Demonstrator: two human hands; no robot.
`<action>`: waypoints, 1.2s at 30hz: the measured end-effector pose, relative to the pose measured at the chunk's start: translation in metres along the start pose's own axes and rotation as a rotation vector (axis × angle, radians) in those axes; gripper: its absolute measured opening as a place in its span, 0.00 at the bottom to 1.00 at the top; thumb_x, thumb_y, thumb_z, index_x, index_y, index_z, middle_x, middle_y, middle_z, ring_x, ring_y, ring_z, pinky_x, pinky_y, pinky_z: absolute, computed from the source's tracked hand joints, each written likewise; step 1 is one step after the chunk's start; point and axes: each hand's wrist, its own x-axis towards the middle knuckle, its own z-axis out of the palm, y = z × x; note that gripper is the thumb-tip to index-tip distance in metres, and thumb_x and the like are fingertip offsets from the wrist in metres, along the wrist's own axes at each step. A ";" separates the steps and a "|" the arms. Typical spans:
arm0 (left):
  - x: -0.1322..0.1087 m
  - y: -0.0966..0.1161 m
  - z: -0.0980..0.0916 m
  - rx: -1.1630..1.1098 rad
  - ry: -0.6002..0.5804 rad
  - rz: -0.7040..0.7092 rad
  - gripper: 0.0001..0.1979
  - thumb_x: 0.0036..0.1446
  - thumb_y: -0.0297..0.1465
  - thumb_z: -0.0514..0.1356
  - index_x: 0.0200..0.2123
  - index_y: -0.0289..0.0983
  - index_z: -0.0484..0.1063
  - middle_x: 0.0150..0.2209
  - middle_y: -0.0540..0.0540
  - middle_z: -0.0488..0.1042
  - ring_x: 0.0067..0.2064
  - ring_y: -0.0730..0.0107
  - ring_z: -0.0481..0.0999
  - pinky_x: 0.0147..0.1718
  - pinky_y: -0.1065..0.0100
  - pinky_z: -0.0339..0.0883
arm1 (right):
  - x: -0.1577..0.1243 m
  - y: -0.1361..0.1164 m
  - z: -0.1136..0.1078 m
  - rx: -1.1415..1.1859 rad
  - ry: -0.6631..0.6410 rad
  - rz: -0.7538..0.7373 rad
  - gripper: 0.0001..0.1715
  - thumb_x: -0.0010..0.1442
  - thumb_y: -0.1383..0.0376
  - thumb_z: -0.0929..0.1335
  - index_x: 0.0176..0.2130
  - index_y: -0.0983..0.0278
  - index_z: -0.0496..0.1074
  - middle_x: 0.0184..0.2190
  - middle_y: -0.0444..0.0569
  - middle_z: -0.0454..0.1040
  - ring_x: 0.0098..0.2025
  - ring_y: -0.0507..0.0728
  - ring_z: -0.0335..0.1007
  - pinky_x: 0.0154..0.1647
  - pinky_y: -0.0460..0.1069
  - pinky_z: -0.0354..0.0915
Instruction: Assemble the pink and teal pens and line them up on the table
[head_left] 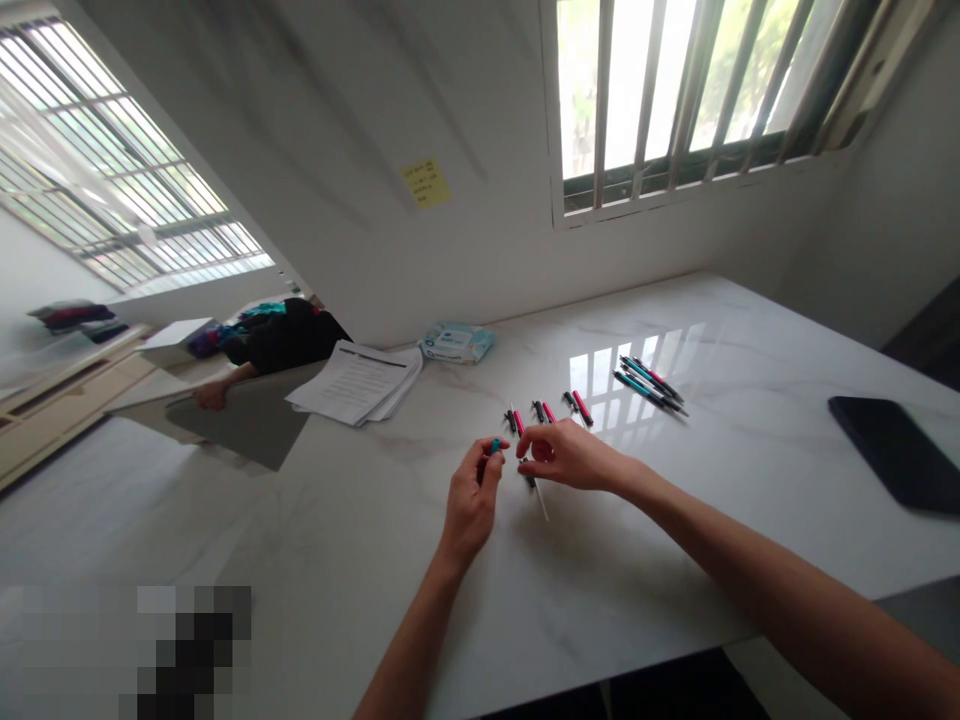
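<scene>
My left hand [471,500] is closed around a teal pen barrel [496,446], its end showing between thumb and forefinger. Just to its right, my right hand [566,455] is curled with thumb and forefinger close together; anything between the tips is too small to make out. Below those fingers, a black pen part [530,481] and a thin white refill [543,503] lie on the table. Beyond my hands are groups of pen pieces: a red barrel [517,422], another red barrel [548,412] partly behind my right hand, and a third red barrel [583,408], with black parts beside them.
Several pens [649,386] lie together at the right on the marble-patterned table [337,580]. A dark tablet-like slab [896,452] is further right. Printed papers [360,380] and a wipes pack [456,342] lie near the wall. Another person's hand [212,394] grips a grey panel at left.
</scene>
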 end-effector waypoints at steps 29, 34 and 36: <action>-0.002 -0.003 0.026 -0.930 0.295 -0.512 0.09 0.52 0.21 0.73 0.38 0.32 0.81 0.32 0.46 0.83 0.31 0.76 0.83 0.35 0.79 0.78 | 0.005 -0.006 0.013 0.560 0.396 -0.031 0.13 0.64 0.56 0.72 0.43 0.62 0.75 0.29 0.45 0.76 0.31 0.53 0.73 0.33 0.48 0.70; -0.003 0.000 0.029 -1.024 0.289 -0.586 0.06 0.61 0.17 0.64 0.39 0.31 0.80 0.32 0.44 0.83 0.30 0.77 0.83 0.33 0.81 0.78 | 0.005 -0.010 0.008 0.592 0.381 -0.038 0.13 0.63 0.55 0.73 0.42 0.63 0.76 0.29 0.45 0.76 0.31 0.53 0.72 0.32 0.47 0.68; -0.002 -0.001 0.028 -1.031 0.317 -0.597 0.06 0.62 0.17 0.63 0.39 0.31 0.79 0.32 0.44 0.83 0.30 0.78 0.82 0.32 0.81 0.78 | 0.005 -0.010 0.006 0.592 0.400 -0.037 0.12 0.63 0.57 0.73 0.40 0.63 0.75 0.30 0.45 0.76 0.32 0.53 0.73 0.33 0.48 0.69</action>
